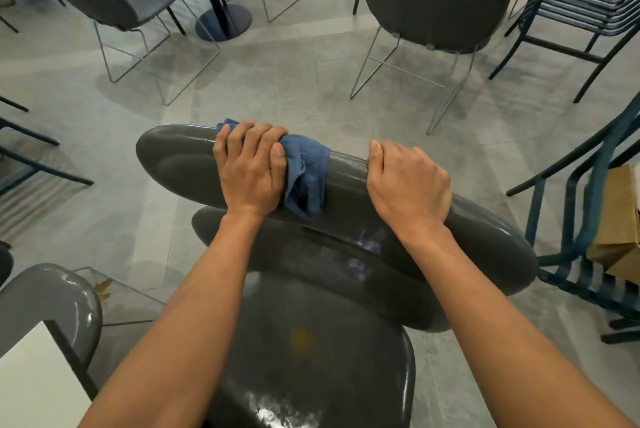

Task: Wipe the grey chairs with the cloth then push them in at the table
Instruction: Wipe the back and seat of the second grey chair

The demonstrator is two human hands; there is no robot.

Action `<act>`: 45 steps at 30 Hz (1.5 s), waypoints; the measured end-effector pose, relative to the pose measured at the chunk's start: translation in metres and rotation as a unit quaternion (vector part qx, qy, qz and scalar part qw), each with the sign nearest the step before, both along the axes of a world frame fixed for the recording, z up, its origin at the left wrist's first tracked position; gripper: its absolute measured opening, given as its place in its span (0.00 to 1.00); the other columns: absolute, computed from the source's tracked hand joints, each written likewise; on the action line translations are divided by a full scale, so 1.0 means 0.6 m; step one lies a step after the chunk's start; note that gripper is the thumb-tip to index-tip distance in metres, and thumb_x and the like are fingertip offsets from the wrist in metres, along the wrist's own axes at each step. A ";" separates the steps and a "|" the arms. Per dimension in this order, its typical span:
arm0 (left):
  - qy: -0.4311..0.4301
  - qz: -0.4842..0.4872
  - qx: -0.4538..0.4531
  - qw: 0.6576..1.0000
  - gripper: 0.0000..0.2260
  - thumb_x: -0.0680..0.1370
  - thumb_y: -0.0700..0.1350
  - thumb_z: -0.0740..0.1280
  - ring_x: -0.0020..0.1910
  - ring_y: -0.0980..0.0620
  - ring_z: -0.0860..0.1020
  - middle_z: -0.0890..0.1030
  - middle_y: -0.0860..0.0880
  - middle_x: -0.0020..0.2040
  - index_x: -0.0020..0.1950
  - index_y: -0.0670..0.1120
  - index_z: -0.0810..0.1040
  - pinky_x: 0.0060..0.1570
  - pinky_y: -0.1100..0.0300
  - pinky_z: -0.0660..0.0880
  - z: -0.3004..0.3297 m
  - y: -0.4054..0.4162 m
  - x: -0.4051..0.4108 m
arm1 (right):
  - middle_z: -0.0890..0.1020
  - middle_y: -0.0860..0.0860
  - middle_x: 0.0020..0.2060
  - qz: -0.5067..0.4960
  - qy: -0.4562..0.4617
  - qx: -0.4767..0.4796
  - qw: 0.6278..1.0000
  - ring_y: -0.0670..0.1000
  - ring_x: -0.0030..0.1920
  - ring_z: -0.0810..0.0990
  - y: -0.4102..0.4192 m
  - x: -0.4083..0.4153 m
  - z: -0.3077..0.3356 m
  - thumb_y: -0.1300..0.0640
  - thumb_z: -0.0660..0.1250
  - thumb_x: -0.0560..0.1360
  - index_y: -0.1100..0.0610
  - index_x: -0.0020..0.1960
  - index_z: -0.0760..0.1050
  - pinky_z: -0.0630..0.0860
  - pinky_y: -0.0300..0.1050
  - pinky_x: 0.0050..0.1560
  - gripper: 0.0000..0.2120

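Both hands grip the grey chair's backrest [433,220]: left hand [251,168] clenches the blue cloth [306,175] against it, right hand [408,182] grasps bare rim. Wiping looks finished; next, push it toward the near-left tabletop [31,382].

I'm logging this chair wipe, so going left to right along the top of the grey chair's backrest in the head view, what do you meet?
Bare left end of the backrest → left hand gripping the blue cloth → the loose part of the blue cloth → a bare strip of backrest → right hand gripping the top edge → bare right end.
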State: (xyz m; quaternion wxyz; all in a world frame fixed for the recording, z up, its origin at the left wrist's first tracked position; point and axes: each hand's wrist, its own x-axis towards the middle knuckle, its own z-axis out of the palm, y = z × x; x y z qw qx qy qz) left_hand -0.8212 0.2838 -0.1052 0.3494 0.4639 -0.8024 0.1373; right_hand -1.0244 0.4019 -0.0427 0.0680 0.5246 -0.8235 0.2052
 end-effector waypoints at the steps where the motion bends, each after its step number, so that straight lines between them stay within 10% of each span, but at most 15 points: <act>1: 0.001 0.005 -0.002 1.000 0.17 0.86 0.49 0.52 0.65 0.43 0.75 0.81 0.48 0.59 0.62 0.48 0.80 0.75 0.43 0.61 0.002 -0.007 0.011 | 0.81 0.50 0.36 -0.001 0.004 0.001 1.000 0.53 0.35 0.78 -0.001 0.000 -0.001 0.46 0.51 0.86 0.54 0.43 0.79 0.75 0.48 0.33 0.23; 16: 0.081 0.150 0.059 0.984 0.15 0.87 0.48 0.53 0.72 0.43 0.70 0.80 0.46 0.62 0.62 0.46 0.79 0.79 0.42 0.52 0.005 -0.052 0.067 | 0.81 0.53 0.33 -0.005 0.061 -0.024 0.998 0.55 0.33 0.77 -0.011 0.001 -0.012 0.48 0.55 0.84 0.57 0.39 0.82 0.61 0.45 0.33 0.24; 33: 0.016 -0.004 0.028 0.999 0.18 0.87 0.48 0.51 0.72 0.43 0.71 0.80 0.49 0.65 0.66 0.47 0.78 0.78 0.41 0.57 -0.005 0.013 -0.008 | 0.80 0.53 0.33 0.007 0.040 -0.050 0.998 0.54 0.32 0.76 -0.007 0.001 -0.014 0.48 0.54 0.85 0.57 0.39 0.81 0.72 0.47 0.30 0.25; 45: 0.166 0.168 0.039 0.971 0.17 0.87 0.46 0.52 0.77 0.43 0.67 0.76 0.48 0.71 0.68 0.47 0.77 0.77 0.40 0.59 -0.038 -0.091 0.130 | 0.77 0.53 0.29 0.002 0.071 -0.069 0.995 0.53 0.29 0.71 -0.011 -0.003 -0.027 0.50 0.56 0.85 0.57 0.34 0.77 0.62 0.43 0.29 0.24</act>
